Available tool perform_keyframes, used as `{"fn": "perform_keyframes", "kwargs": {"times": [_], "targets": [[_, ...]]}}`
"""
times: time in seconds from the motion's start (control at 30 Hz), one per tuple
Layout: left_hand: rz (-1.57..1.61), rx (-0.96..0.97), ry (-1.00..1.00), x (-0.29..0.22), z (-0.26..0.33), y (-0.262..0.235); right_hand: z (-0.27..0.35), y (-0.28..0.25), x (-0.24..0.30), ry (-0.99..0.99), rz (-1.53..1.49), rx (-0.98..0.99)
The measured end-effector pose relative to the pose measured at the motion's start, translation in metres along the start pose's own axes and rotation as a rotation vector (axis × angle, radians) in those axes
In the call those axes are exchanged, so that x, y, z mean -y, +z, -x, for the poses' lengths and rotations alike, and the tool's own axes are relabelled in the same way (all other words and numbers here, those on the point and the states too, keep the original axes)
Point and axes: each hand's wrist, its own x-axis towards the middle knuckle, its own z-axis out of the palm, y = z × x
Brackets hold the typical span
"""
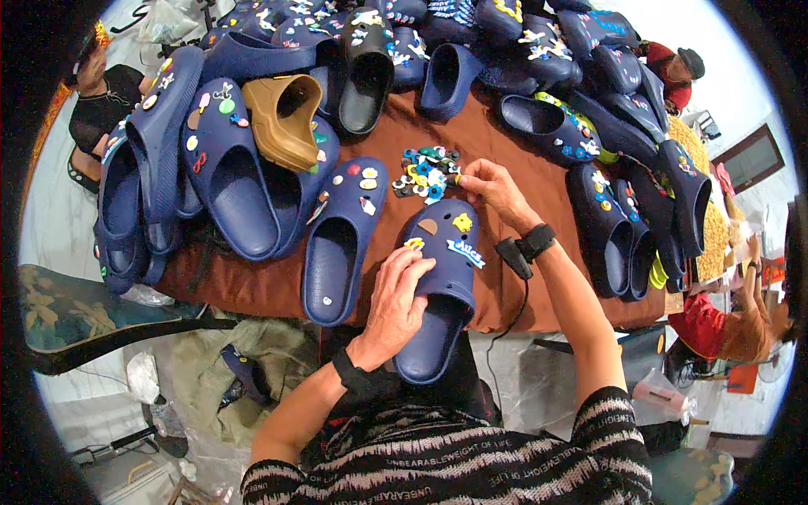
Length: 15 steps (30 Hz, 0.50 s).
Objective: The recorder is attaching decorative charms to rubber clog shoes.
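Note:
A navy foam clog [429, 337] with holes in its toe lies in front of me, its heel toward my body. My left hand [394, 295] is closed around the clog's left side, fingers over its upper. Several charms sit in that toe, among them a yellow one [462, 222], a brown half-round one [428, 227] and a blue-and-white lettered one [465, 252]. My right hand [501, 195] is pinched above the clog's toe, with a small yellow shoe charm [459, 179] at the fingertips. Beyond the toe, right beside those fingertips, is a pile of loose mixed-colour shoe charms [427, 171].
Another navy clog [332, 261] with charms stands just left. A brown cloth [539, 286] covers the table. Navy clogs [240, 202] heap at left, with a tan clog [290, 126] on top; a black clog [364, 84] stands behind. More clogs [606, 227] line the right. Other people sit around.

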Motion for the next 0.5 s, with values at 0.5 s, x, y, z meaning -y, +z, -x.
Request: {"fn": "perform_keyframes", "kwargs": {"times": [0.5], "targets": [[-0.031,-0.023,0.017,0.005,0.005,0.002,0.029,0.006,0.017,0.167,-0.207,0.065]]}}
